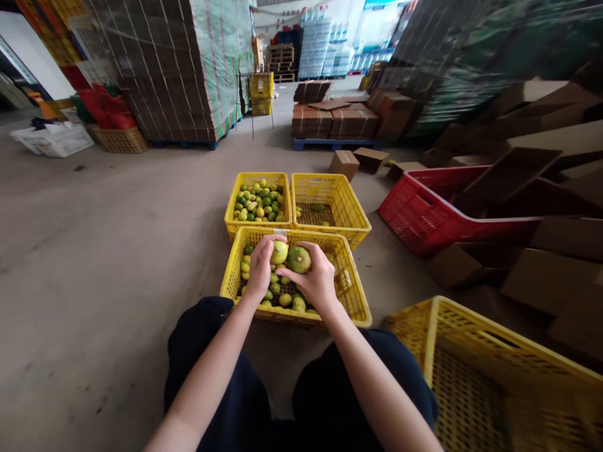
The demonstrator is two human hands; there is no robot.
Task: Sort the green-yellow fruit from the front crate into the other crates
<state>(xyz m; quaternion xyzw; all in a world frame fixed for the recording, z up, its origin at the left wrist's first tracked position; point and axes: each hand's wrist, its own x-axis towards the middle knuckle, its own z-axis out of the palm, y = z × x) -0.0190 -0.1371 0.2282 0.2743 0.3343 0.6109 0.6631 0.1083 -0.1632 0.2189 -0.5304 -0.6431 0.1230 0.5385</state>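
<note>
My left hand [262,267] is closed around a yellow-green lemon [279,252]. Beside it, my right hand [320,276] grips a larger, darker green lemon [299,259] between thumb and fingers. Both fruits are held above the near yellow crate [360,295], where several green and yellow lemons [285,299] lie on the slatted bottom; my hands hide part of them. Behind it, the far left yellow crate [229,210] is heaped with mixed green and yellow lemons [259,202]. The far right yellow crate [362,213] has only a few fruits on its bottom.
A large yellow crate [436,339] stands close at my right. Beyond it are a red crate [412,220] and loose cardboard boxes [551,270]. Farther off, flattened cartons sit on a blue pallet [313,144], and a wrapped pallet stack [174,75] rises at left.
</note>
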